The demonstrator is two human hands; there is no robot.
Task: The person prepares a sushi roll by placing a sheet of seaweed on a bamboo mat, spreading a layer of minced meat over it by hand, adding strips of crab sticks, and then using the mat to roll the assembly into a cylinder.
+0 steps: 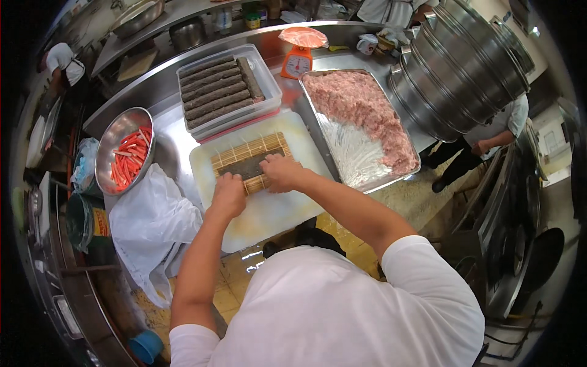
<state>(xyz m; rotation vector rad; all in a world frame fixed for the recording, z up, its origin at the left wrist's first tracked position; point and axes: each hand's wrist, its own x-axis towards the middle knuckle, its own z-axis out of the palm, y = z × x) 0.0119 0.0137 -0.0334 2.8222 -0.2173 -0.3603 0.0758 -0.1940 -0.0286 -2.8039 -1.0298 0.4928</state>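
Note:
A bamboo rolling mat (244, 148) lies on a white cutting board (205, 160) in front of me. On it is a dark seaweed roll or sheet (240, 165); how far it is rolled I cannot tell. My left hand (230, 194) has its fingers curled over the near left corner of the mat, beside the seaweed. My right hand (281, 173) grips the mat's right side, its fingertips at the seaweed's right end. Between the hands, the mat's near edge appears folded up. Both thumbs are hidden.
Finished dark rolls fill a clear plastic tub (269, 98) behind the board. To the right, a metal tray (361, 183) holds pink minced meat (367, 104). An orange scale (298, 61), stacked steel steamers (458, 67), a bowl (105, 147) of red-white sticks and a white plastic bag (153, 211) surround it.

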